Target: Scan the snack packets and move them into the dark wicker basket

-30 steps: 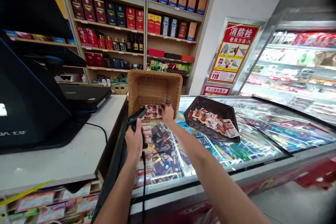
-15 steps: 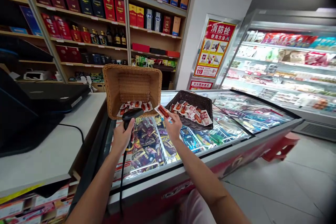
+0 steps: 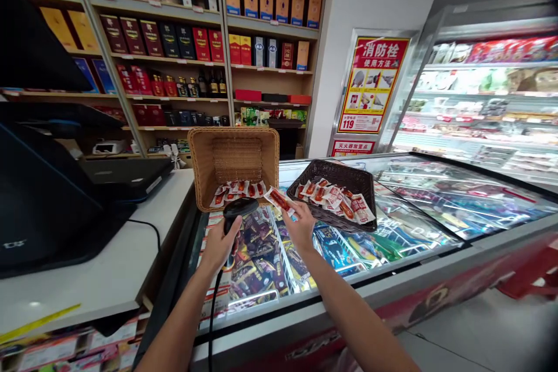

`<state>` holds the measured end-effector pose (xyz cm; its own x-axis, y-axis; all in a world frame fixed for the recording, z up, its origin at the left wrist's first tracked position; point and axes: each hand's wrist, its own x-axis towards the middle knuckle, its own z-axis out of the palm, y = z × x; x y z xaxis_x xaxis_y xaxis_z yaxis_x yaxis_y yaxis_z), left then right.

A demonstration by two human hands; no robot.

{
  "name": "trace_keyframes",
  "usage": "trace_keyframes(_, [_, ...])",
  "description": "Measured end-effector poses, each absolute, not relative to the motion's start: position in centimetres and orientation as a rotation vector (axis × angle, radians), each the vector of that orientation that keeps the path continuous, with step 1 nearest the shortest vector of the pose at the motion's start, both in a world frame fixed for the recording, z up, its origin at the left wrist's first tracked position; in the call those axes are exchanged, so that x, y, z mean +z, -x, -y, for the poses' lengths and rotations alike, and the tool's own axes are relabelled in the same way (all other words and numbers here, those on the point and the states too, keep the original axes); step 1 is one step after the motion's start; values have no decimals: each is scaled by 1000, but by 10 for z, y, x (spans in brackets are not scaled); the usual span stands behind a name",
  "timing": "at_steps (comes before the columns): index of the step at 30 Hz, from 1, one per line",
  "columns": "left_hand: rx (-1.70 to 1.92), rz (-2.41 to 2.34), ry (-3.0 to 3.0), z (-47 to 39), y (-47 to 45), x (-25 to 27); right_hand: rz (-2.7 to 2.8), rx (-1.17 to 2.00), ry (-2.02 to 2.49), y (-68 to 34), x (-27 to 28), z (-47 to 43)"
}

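Observation:
My left hand (image 3: 220, 245) grips a black corded barcode scanner (image 3: 239, 210), its head pointing right. My right hand (image 3: 300, 225) holds up a small red-and-white snack packet (image 3: 279, 200) just right of the scanner head. Both hands hover over the glass lid of a chest freezer (image 3: 392, 226). Behind them a tan wicker basket (image 3: 204, 163) stands tilted with several similar packets in its bottom. To its right a dark woven basket (image 3: 368, 186) holds more of the same packets.
A white counter (image 3: 108, 273) on the left carries a black till screen (image 3: 39, 197) and the scanner's cable. Shelves of boxed goods and bottles (image 3: 196, 46) fill the back wall. An open chiller cabinet (image 3: 488, 99) stands at the right, beside a red fire-hydrant poster (image 3: 370, 87).
My right hand has drawn a packet out of the tan basket and brought it beside the scanner head. The left hand keeps its hold on the scanner. The view has shifted slightly.

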<state>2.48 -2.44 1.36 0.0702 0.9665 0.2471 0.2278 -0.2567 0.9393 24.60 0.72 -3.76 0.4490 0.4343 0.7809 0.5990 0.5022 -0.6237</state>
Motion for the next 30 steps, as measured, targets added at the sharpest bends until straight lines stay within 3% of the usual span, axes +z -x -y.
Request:
trace_keyframes(21, [1172,-1251,-1705,26,-26,12,1216,-139,1134,-243,-33,-1])
trace_keyframes(30, [1325,-1205,-1434,31,-29,24,1007,-400,1379,-284,-30,-31])
